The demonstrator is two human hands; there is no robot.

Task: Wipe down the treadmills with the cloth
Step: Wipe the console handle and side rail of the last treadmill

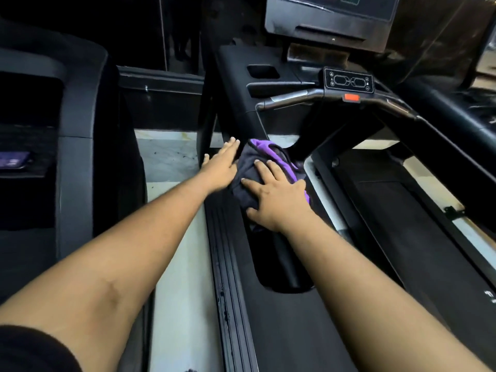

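A crumpled black and purple cloth (pixel 261 163) lies on the left side rail of a black treadmill (pixel 281 318), near the base of its upright. My right hand (pixel 276 201) presses flat on the cloth with fingers spread. My left hand (pixel 222 163) rests flat on the rail just left of the cloth, fingers stretched out and touching the cloth's edge. The running belt (pixel 402 237) stretches to the right of the hands.
The treadmill's control panel (pixel 349 80) with a red stop button (pixel 352 97) and grey handlebar (pixel 290 99) sits ahead. A second treadmill (pixel 77 157) stands at the left, with a strip of pale floor (pixel 171 162) between the two machines.
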